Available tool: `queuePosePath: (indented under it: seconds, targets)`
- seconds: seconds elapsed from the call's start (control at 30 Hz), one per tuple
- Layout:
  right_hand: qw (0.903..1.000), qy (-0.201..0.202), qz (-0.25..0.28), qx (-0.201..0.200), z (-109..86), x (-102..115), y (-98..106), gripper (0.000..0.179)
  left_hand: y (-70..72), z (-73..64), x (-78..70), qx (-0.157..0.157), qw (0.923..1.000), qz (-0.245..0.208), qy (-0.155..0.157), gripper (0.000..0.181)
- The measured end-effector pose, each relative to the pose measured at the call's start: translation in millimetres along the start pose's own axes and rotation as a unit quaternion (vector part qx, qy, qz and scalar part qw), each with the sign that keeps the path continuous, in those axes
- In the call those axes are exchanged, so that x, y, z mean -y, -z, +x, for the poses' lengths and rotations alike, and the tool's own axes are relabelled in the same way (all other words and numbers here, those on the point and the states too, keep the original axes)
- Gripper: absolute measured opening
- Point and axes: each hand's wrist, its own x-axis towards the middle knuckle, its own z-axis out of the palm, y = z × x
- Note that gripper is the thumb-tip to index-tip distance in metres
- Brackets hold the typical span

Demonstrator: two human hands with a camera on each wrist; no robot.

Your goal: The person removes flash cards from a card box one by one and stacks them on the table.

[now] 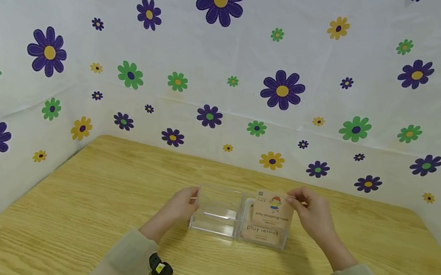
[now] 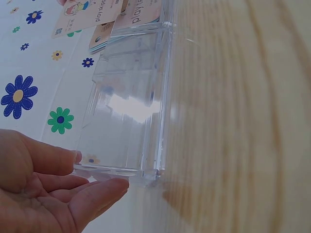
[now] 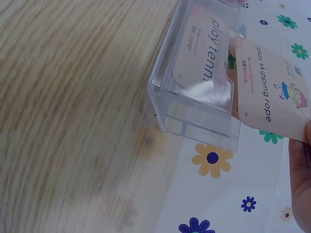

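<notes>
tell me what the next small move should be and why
Probably ease the skipping rope card down into the clear holder, though lifting it away may be intended: the right hand pinches its corner, it sits higher than the tennis card, and the left hand grips the holder's left end.
</notes>
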Motion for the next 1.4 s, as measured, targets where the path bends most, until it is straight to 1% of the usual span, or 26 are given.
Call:
queuePosePath:
  seconds: [0.17, 0.33, 0.6, 0.73, 0.87, 0.97, 1.03, 1.1, 1.17, 1.27, 1.3, 1.4]
  targets:
    - [1.0000, -0.002, -0.004, -0.003, -1.6, 0, 6, 0.009, -0.3, 0.8, -0.3, 0.000, 1.0000, -0.001, 0.001, 0.042]
    - [0.9999, 0.005, -0.008, -0.005, -3.5, -4, 12, 0.008, -0.8, 1.2, -0.5, -0.003, 1.0000, -0.001, 0.002, 0.042]
    - [0.9996, 0.007, -0.023, -0.015, -11.3, -5, 25, 0.008, -1.0, 1.5, 0.1, -0.007, 0.9999, -0.004, 0.007, 0.042]
    - [0.9993, 0.015, -0.025, -0.021, -14.8, -14, 30, 0.009, -0.6, 1.0, -0.9, -0.006, 1.0000, -0.003, 0.005, 0.042]
    - [0.9978, 0.027, -0.045, -0.040, -13.2, -56, 26, 0.009, -0.8, 0.9, -0.7, -0.002, 1.0000, -0.006, 0.005, 0.043]
    - [0.9984, 0.032, -0.025, -0.040, -10.7, -91, 27, 0.013, -1.3, 0.5, -0.7, -0.004, 1.0000, -0.005, -0.002, 0.042]
    - [0.9982, 0.031, -0.023, -0.046, -9.8, -114, 27, 0.013, -1.7, 0.2, -0.9, -0.007, 1.0000, -0.003, -0.006, 0.041]
    - [0.9975, 0.028, -0.037, -0.054, -9.3, -136, 27, 0.013, -1.8, -0.1, -1.4, -0.007, 0.9999, -0.002, -0.007, 0.040]
    - [0.9942, 0.027, -0.076, -0.071, -9.8, -157, 27, 0.012, -2.0, -0.3, -1.6, -0.007, 1.0000, 0.000, -0.007, 0.040]
    - [0.9925, 0.030, -0.092, -0.075, -12.1, -168, 32, 0.012, -2.1, 0.1, -2.1, -0.006, 1.0000, 0.003, -0.006, 0.041]
    - [0.9949, 0.032, -0.070, -0.066, -13.9, -162, 36, 0.013, -2.1, 0.3, -2.3, -0.006, 1.0000, 0.003, -0.004, 0.041]
    - [0.9949, 0.028, -0.077, -0.059, -18.1, -164, 43, 0.013, -2.7, 1.8, -2.2, -0.006, 1.0000, 0.005, -0.003, 0.041]
